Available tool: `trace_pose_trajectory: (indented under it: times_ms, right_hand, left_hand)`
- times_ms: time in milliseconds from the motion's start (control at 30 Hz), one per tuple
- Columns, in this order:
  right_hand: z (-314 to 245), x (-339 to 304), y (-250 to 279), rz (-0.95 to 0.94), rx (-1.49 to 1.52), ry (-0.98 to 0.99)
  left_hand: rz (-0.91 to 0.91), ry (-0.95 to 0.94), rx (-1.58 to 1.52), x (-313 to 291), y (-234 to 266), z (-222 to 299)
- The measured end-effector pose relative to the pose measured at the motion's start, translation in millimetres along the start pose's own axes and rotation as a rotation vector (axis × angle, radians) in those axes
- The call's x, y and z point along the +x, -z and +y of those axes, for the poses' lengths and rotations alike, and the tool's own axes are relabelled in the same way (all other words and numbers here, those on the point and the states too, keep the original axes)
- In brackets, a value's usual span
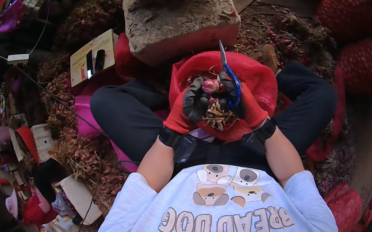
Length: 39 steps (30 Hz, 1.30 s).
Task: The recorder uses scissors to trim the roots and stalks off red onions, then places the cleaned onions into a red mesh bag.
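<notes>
Shallot (210,86) pinched in gloved left hand (190,107) over red mesh sack (256,78) on lap. Blue-handled scissors (229,74) gripped in right hand (243,106), blades up. Dry roots (216,115) just below; shallot heaps (83,149) to the left on floor.

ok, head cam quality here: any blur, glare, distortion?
Head view: strong fisheye bend with black corners; even soft light, no glare; centre sharp, with the left hand on a shallot and the right hand holding scissors over the red sack; the rim clutter goes soft and dim.
</notes>
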State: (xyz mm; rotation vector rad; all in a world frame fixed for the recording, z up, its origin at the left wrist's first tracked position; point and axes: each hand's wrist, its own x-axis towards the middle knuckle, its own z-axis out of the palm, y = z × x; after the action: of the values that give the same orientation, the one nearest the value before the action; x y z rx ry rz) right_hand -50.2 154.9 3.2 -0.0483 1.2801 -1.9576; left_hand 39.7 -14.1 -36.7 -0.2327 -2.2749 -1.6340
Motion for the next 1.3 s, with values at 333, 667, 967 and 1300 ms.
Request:
trace_pose_trajectory:
  times_ms: [333,667,967,1300]
  right_hand:
    - [11.2,14.5,13.3,-0.156,0.594,-0.212]
    - [-3.2,7.2,19.3,-0.073,0.657,-0.186]
    - [-0.9,6.5,14.8,-0.128,0.635,-0.113]
    - [0.6,6.0,15.9,-0.143,0.657,-0.137]
  left_hand:
    - [0.106,0.531,-0.598,7.1,-4.6,1.9]
    - [0.154,-0.021,0.196,43.1,-6.2,49.3]
    - [0.082,-0.024,0.239,41.2,-8.0,46.9]
    - [0.098,-0.109,0.448,34.1,-9.2,36.3]
